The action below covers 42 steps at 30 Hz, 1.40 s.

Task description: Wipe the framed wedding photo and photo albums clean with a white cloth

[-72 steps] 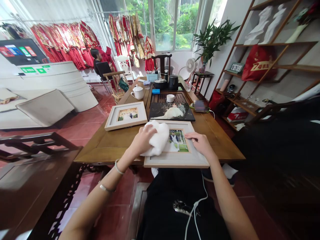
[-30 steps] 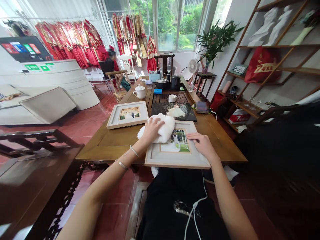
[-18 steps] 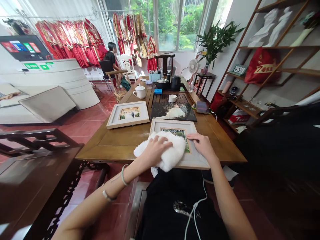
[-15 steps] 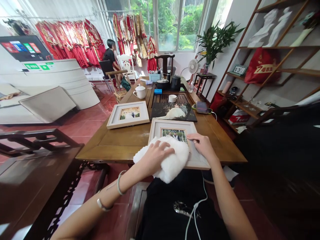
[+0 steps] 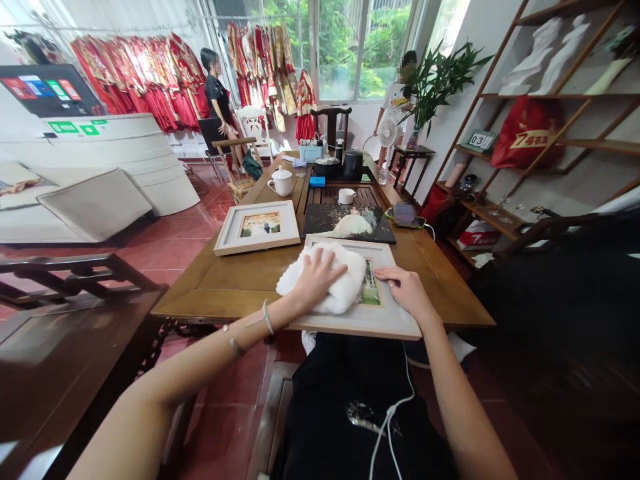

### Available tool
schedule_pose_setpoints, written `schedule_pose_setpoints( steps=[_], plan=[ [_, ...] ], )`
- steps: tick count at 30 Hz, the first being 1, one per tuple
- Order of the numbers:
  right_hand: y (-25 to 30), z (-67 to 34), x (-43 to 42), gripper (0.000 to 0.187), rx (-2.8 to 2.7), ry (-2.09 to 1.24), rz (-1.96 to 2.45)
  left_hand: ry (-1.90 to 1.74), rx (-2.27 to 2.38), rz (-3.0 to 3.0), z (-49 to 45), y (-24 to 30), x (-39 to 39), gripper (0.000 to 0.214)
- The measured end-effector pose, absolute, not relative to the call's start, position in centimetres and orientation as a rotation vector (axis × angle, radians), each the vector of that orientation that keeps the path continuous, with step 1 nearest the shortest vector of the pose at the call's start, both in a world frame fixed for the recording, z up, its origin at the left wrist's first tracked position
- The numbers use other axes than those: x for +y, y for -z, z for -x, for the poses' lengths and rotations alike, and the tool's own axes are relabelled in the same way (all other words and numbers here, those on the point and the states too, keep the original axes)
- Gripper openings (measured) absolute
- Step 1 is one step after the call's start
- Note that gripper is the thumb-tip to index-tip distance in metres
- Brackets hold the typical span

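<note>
A white fluffy cloth [image 5: 333, 293] lies bunched over the left part of a pale picture frame [image 5: 350, 327] at the table's near edge. My left hand [image 5: 317, 280] presses down on this cloth from above, fingers spread and gripping its pile. Most of the photo [image 5: 371, 283] in the frame is hidden under the cloth; a green strip shows on its right. On the frame's right side rests my right hand [image 5: 404, 288], its fingers stretched toward the photo's edge, not wrapped round anything. A second framed photo [image 5: 261, 225] lies farther left.
Beyond the frame lie an unframed wedding picture [image 5: 345, 224] and a white cup [image 5: 346, 196]. A lidded mug [image 5: 281, 181] stands at the back left, a phone with a cable [image 5: 406, 215] at the right. Two people stand near the window. A wooden bench [image 5: 75, 333] is left.
My left hand and the cloth have moved up and a little left across the frame, uncovering its lower part. The right hand stays. In the back, one person has stood up and another has appeared.
</note>
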State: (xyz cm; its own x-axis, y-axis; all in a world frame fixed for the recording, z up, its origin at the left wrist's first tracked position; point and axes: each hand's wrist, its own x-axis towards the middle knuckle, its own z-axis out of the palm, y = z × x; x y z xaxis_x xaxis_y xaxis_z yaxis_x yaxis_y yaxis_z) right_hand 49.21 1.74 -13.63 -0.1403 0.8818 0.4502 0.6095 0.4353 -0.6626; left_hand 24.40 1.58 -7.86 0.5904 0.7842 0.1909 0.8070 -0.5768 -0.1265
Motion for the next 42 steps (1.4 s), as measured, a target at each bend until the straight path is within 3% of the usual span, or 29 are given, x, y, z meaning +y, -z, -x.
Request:
schedule_pose_setpoints(
  steps=[7, 13, 24, 33, 42],
  plan=[
    [13.5, -49.1, 1.6, 0.047, -1.840, -0.413, 1.270, 0.318, -1.400, 2.459, -25.0, 7.0, 8.1, 0.043],
    [13.6, -49.0, 1.6, 0.045, -1.846, -0.398, 1.264, 0.172, -1.280, 2.615, -24.7, 6.9, 9.6, 0.042],
    [13.7, -49.0, 1.8, 0.041, -1.848, -0.395, 1.278, 0.140, -1.049, 2.980, -25.1, 6.5, 3.1, 0.042],
    [13.8, -49.0, 2.0, 0.042, -1.813, -0.484, 1.251, 0.097, -0.758, 3.143, -25.2, 5.4, -3.6, 0.055],
    [13.2, -49.1, 1.7, 0.042, -1.912, -0.468, 1.230, 0.039, -1.168, 2.708, -27.1, 7.2, -1.3, 0.042]
  ],
)
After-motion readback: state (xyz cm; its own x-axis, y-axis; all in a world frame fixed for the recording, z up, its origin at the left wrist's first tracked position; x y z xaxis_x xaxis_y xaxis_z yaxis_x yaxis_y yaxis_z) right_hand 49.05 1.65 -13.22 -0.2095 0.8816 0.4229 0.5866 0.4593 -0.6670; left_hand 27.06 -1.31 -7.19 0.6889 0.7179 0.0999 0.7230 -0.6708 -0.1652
